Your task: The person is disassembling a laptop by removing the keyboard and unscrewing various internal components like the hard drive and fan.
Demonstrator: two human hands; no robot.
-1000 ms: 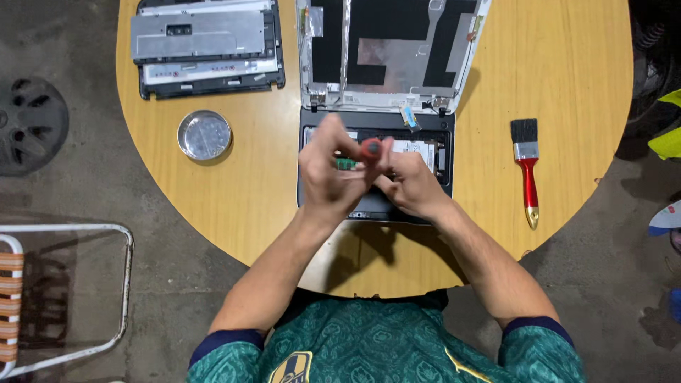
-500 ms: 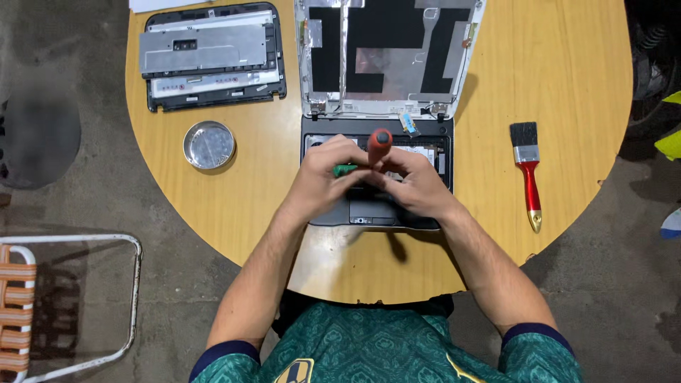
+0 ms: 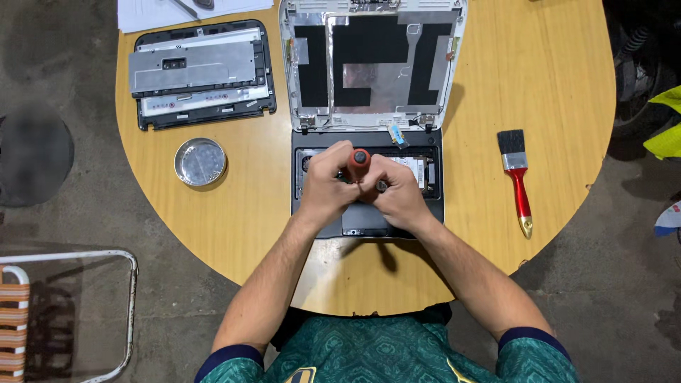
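Note:
A small opened laptop (image 3: 425, 206) lies on the round wooden table (image 3: 539, 85), its keyboard removed and its bare lid (image 3: 372, 64) tipped back. Both of my hands are over the exposed base. My right hand (image 3: 397, 195) and my left hand (image 3: 328, 183) are closed together around a screwdriver with a red-orange handle (image 3: 360, 159), which stands upright with its tip hidden among the laptop's insides. The fingers hide where the tip touches.
A detached keyboard panel (image 3: 202, 74) lies at the table's upper left, beside white papers (image 3: 152, 13). A small round metal dish (image 3: 200, 161) sits left of the laptop. A red-handled paintbrush (image 3: 518, 181) lies to the right. A metal chair frame (image 3: 71, 312) stands at lower left.
My hands have closed in tighter around the screwdriver, whose handle top now points straight up between them. The view has shifted slightly; nothing else on the table moved.

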